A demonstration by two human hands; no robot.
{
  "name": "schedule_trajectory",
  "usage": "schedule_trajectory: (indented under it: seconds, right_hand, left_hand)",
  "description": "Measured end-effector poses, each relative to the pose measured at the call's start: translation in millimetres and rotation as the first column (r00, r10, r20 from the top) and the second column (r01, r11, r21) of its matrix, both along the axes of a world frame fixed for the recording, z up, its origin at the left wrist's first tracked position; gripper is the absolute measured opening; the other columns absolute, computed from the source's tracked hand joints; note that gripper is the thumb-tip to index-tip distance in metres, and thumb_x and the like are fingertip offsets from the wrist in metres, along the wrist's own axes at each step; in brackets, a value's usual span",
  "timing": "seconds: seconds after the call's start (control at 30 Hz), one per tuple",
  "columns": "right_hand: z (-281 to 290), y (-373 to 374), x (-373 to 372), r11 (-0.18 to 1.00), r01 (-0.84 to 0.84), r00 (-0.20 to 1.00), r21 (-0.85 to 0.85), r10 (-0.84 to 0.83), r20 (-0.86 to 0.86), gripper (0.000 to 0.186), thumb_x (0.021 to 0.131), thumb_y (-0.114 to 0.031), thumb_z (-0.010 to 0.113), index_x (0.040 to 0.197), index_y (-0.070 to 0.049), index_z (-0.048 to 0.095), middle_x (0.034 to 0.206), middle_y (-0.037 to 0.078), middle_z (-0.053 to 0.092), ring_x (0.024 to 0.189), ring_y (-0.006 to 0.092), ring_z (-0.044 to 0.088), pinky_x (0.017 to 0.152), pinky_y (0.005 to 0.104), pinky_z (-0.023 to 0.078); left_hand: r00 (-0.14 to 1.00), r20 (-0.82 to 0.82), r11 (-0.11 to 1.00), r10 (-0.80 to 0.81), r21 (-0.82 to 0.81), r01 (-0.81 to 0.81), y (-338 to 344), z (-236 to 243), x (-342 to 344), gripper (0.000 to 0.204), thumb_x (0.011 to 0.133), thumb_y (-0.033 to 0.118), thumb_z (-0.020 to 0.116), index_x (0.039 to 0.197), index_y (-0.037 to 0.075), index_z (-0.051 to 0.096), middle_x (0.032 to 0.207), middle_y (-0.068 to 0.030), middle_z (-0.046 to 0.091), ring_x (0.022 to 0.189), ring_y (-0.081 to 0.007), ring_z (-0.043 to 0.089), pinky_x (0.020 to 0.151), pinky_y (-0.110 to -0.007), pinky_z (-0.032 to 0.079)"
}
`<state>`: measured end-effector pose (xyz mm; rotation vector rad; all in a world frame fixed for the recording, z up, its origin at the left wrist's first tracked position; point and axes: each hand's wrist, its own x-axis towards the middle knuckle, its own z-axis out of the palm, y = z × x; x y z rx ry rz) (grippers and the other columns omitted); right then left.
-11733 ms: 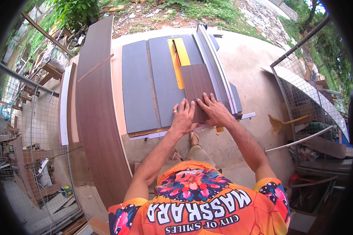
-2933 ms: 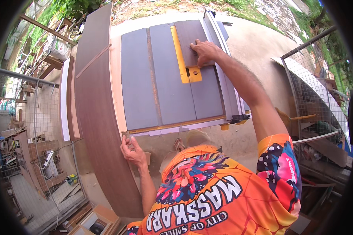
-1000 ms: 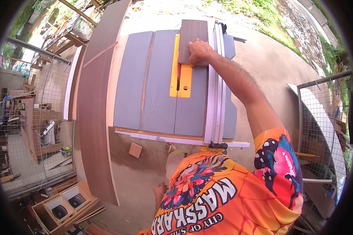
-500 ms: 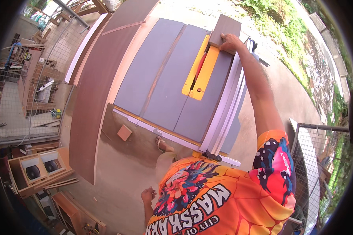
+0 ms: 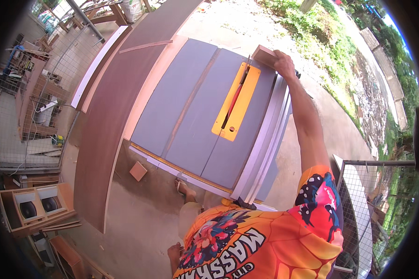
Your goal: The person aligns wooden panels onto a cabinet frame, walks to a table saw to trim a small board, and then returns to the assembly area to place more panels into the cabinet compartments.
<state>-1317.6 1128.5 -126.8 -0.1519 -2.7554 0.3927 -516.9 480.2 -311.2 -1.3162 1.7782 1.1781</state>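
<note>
Far along the counter (image 5: 195, 116), the right hand (image 5: 284, 64) gripped the board (image 5: 264, 55) to its left; left hand (image 5: 174, 253), well apart, was unreadable.

My shirt (image 5: 270, 232) is orange, printed pink and blue. My board (image 5: 264, 56) is brown, the table (image 5: 186, 135) grey, its plate (image 5: 240, 104) yellow.

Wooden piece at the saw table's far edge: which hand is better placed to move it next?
Probably the right hand: it holds the wooden piece at the saw table's far edge, while the left hand hangs low beside the shirt, far from it.
</note>
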Motion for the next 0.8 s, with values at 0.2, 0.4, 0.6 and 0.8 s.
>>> schedule_trajectory:
  seconds: [0.2,0.4,0.6,0.8]
  right_hand:
    - [77,1,75,0.957,-0.185,0.904,-0.223,0.077,-0.421,0.028,0.097,-0.015,0.071,0.124,-0.007,0.071,0.101,0.018,0.077,0.089,0.0317,0.074,0.082,0.0414,0.056]
    - [128,-23,192,0.707,-0.263,0.880,-0.656,-0.103,-0.464,0.027,0.098,-0.010,0.073,0.125,-0.006,0.071,0.093,0.008,0.076,0.083,0.0120,0.067,0.078,0.0326,0.054]
    - [135,-52,283,0.427,-0.423,0.859,-0.799,-0.090,-0.504,0.026,0.099,-0.005,0.074,0.124,-0.003,0.070,0.101,-0.002,0.073,0.092,0.0052,0.062,0.083,0.0269,0.052]
    - [134,-51,325,0.416,-0.408,0.878,-0.813,-0.065,-0.473,0.030,0.098,-0.004,0.075,0.128,-0.002,0.069,0.106,0.001,0.074,0.097,0.0071,0.065,0.086,0.0270,0.053]
  left_hand:
    - [0.960,0.022,0.953,0.278,0.122,-0.278,-25,-18,-103,0.045,0.105,0.035,0.069,0.128,-0.003,0.063,0.109,-0.0187,0.077,0.082,-0.0286,0.078,0.063,-0.033,0.060]
    - [0.712,-0.362,0.728,0.602,0.615,-0.303,0,-58,-349,0.069,0.109,0.048,0.057,0.159,0.003,0.040,0.155,-0.0172,0.055,0.145,-0.0359,0.052,0.116,-0.053,0.045]
    - [0.621,-0.319,0.307,0.716,0.943,0.130,54,-57,-509,0.067,0.109,0.049,0.054,0.162,0.011,0.038,0.158,-0.0126,0.051,0.144,-0.0328,0.051,0.116,-0.055,0.042]
    - [0.667,-0.376,0.442,0.643,0.894,0.077,66,-56,-518,0.066,0.110,0.048,0.052,0.163,0.012,0.038,0.158,-0.0127,0.052,0.144,-0.0329,0.051,0.116,-0.054,0.043]
